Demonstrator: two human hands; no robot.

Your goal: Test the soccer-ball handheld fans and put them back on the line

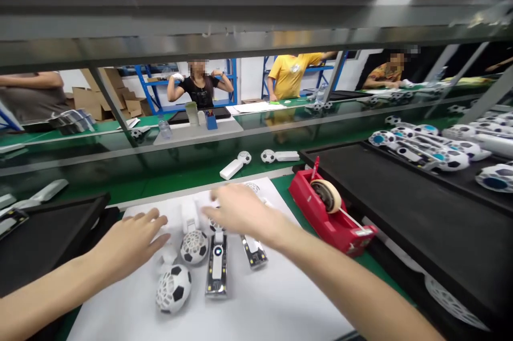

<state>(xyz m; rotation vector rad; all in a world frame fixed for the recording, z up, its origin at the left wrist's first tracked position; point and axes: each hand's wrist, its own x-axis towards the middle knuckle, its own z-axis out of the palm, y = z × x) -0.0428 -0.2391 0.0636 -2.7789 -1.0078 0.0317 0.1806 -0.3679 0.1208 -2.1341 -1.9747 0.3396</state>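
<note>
My left hand [130, 242] hovers open, fingers stretched out, over the white sheet [260, 303], just left of a football-patterned fan head [194, 246]. A second football-patterned head [173, 288] lies nearer to me. My right hand [236, 208] reaches across above the sheet and is smeared by motion; its fingers point left toward white parts [190, 215]. Under it lie a handle with an exposed circuit board [217, 271] and another board piece [254, 250].
A red tape dispenser [331, 212] stands right of the sheet. Black trays sit at the left [44, 239] and right [420, 207], the far right one holding several football fans [425, 148]. Two finished fans [236, 164] lie on the green belt. Other people work across the line.
</note>
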